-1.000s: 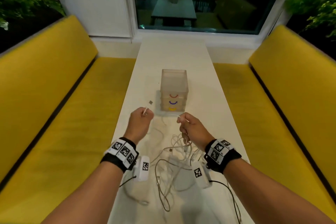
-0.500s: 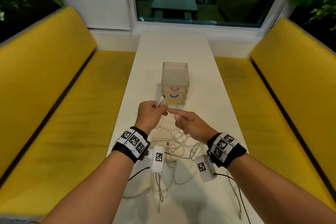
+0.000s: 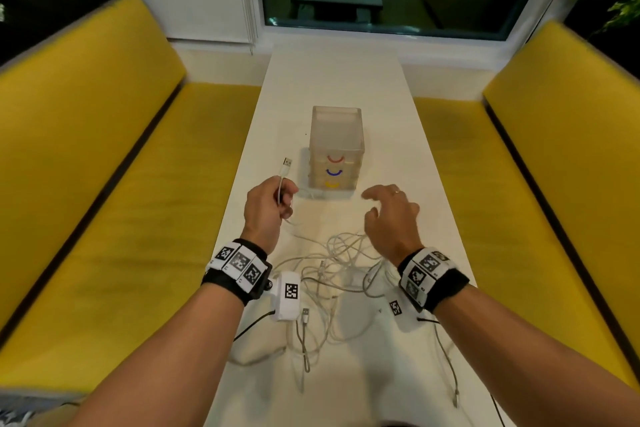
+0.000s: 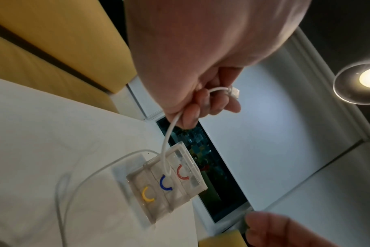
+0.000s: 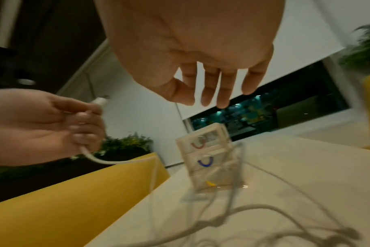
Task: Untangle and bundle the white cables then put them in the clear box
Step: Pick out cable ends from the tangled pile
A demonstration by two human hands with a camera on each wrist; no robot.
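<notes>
Task at early stage. Long white worktop: bearing all items. Clear plastic three-drawer box: just beyond both hands, no cable inside. Tangled white cables: heaped behind the fingers, unbundled. Left hand: clenched around one USB-ended cable. Right hand: released, fingers spread, empty.

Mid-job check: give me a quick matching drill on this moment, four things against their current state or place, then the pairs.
Things:
1. left hand
2. right hand
3. clear box
4. tangled white cables

States:
A. lying loose on the table between the wrists
B. grips a cable just below its USB plug
C. fingers spread, holding nothing
D. stands upright on the table beyond both hands

Pairs: 1-B, 2-C, 3-D, 4-A
</notes>
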